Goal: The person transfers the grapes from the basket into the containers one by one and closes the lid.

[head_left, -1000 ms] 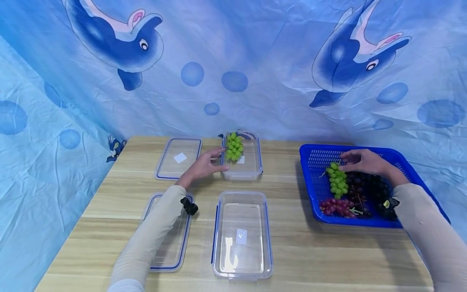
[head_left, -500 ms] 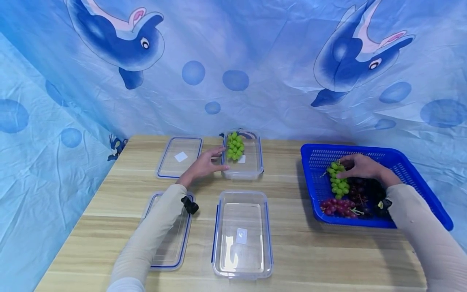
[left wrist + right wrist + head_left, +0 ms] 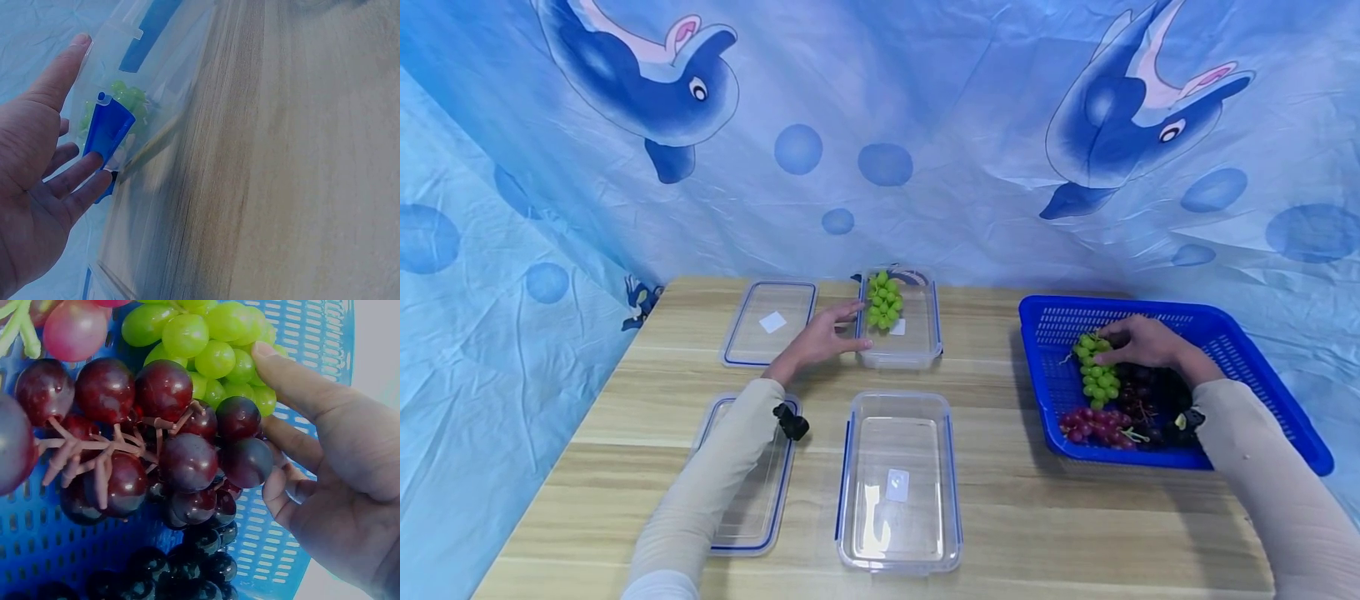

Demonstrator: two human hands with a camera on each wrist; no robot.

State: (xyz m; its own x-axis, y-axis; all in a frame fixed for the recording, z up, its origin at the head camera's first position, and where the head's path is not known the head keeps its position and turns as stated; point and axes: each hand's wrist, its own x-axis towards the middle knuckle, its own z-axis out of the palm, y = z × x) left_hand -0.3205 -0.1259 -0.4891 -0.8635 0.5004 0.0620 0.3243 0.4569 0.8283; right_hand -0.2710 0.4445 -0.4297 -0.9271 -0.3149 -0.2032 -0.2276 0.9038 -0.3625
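My left hand (image 3: 822, 340) rests at the left side of the far clear lidded-style container (image 3: 917, 360), which holds a bunch of green grapes (image 3: 883, 302). In the left wrist view its fingers are extended, with fingertips at the blue latch (image 3: 109, 128) and the thumb along the container wall. My right hand (image 3: 1142, 343) reaches into a blue basket (image 3: 1033, 392) and pinches the upper end of another green grape bunch (image 3: 1097, 382). The right wrist view shows the thumb on these green grapes (image 3: 215, 359), while dark red grapes (image 3: 187, 461) partly hide the other fingertips.
Pink-red grapes (image 3: 1093, 425) and black grapes (image 3: 187, 569) also lie in the basket. Nearer on the wooden table (image 3: 1037, 533) stands a larger clear container (image 3: 898, 533). Two clear lids with blue seals, a far one (image 3: 775, 304) and a near one (image 3: 752, 508), lie at the left.
My right hand has moved slightly left and down in the basket, and its thumb and fingers have closed onto the green grape bunch. The left hand stays at the far container.
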